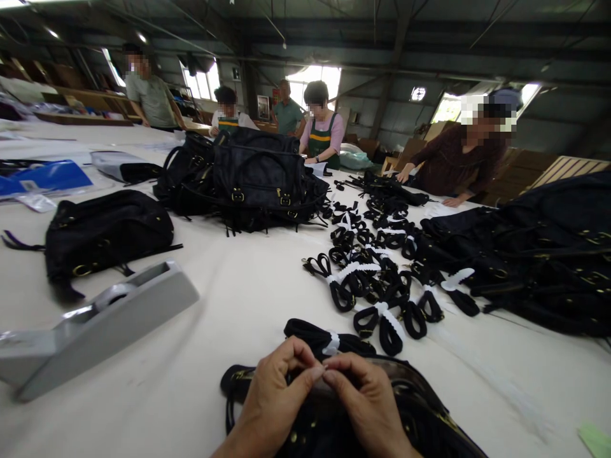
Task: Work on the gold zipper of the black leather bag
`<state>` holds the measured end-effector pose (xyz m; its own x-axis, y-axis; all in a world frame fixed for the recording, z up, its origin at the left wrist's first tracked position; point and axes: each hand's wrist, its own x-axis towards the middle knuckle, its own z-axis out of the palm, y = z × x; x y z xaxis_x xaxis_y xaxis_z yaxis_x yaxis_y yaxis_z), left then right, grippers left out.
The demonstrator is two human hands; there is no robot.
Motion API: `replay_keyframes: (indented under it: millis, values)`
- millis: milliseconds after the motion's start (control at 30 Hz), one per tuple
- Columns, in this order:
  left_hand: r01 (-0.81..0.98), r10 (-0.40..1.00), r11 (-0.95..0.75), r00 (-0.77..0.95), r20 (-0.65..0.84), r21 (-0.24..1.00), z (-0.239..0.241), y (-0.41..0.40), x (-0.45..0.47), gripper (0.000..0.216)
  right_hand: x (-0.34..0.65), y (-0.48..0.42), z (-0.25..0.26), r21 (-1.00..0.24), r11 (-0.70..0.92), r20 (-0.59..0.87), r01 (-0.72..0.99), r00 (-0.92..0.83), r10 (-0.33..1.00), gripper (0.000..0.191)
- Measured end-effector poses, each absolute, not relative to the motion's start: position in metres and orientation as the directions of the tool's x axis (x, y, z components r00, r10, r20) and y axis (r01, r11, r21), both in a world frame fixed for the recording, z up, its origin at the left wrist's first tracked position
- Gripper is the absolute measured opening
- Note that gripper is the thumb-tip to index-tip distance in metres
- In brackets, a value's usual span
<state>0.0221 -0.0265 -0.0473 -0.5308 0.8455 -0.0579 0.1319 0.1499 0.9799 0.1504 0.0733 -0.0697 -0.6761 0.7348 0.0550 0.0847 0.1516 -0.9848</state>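
My left hand and my right hand meet at the bottom centre, fingertips pinched together on a small white strip of tape. Beneath them lies a black bag with gold fittings. Just beyond my fingers rests a folded black strap bundle bound with a white band. Many more bundled black straps with white bands spread across the white table toward the far side.
A grey tape dispenser sits at the left. Black bags lie at the left, centre back and right. Several people work at the table's far side, one leaning in at the right. Blue packets lie far left.
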Motion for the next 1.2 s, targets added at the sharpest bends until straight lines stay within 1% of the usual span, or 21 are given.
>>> replay_keyframes:
  millis: [133, 267, 333, 433, 500, 533, 633, 733, 800, 867, 1000, 1200]
  values:
    - [0.076, 0.841, 0.164, -0.532, -0.099, 0.983, -0.050, -0.026, 0.021, 0.022, 0.151, 0.071, -0.075, -0.952, 0.287, 0.141, 0.103, -0.684, 0.715, 0.014]
    - [-0.006, 0.850, 0.140, -0.512, -0.124, 0.990, -0.054, -0.026, 0.022, 0.025, 0.152, 0.070, -0.074, -0.941, 0.328, 0.185, 0.085, -0.681, 0.709, 0.011]
    - [-0.026, 0.851, 0.130, -0.510, -0.125, 0.991, -0.055, -0.025, 0.022, 0.025, 0.151, 0.070, -0.072, -0.913, 0.405, 0.270, 0.054, -0.663, 0.698, 0.008]
    - [-0.027, 0.850, 0.137, -0.510, -0.131, 0.990, -0.056, -0.025, 0.021, 0.024, 0.151, 0.069, -0.068, -0.829, 0.559, 0.428, 0.002, -0.640, 0.638, 0.008]
    - [-0.022, 0.848, 0.153, -0.510, -0.142, 0.988, -0.055, -0.024, 0.020, 0.022, 0.151, 0.069, -0.067, -0.791, 0.612, 0.476, -0.017, -0.645, 0.597, 0.010]
    - [-0.014, 0.845, 0.158, -0.516, -0.143, 0.987, -0.055, -0.023, 0.020, 0.021, 0.151, 0.069, -0.067, -0.786, 0.618, 0.477, -0.018, -0.653, 0.588, 0.010]
    - [0.081, 0.839, 0.135, -0.539, -0.070, 0.988, -0.054, -0.022, 0.021, 0.014, 0.152, 0.071, -0.067, -0.836, 0.549, 0.398, 0.013, -0.674, 0.622, 0.010]
    - [0.177, 0.836, 0.069, -0.547, 0.040, 0.982, -0.055, -0.023, 0.023, 0.012, 0.153, 0.073, -0.068, -0.921, 0.387, 0.252, 0.053, -0.677, 0.691, 0.016]
    - [0.200, 0.837, 0.037, -0.541, 0.079, 0.979, -0.056, -0.025, 0.023, 0.012, 0.154, 0.074, -0.069, -0.956, 0.284, 0.161, 0.071, -0.682, 0.713, 0.022]
    - [0.218, 0.845, 0.020, -0.525, 0.100, 0.976, -0.056, -0.026, 0.023, 0.014, 0.155, 0.076, -0.070, -0.972, 0.218, 0.098, 0.088, -0.691, 0.716, 0.026]
    - [0.242, 0.866, -0.007, -0.483, 0.127, 0.970, -0.056, -0.027, 0.022, 0.017, 0.155, 0.077, -0.071, -0.978, 0.178, 0.047, 0.106, -0.722, 0.691, 0.029]
    - [0.273, 0.872, -0.060, -0.454, 0.183, 0.960, -0.058, -0.028, 0.022, 0.017, 0.156, 0.076, -0.070, -0.981, 0.169, 0.050, 0.092, -0.729, 0.683, 0.028]
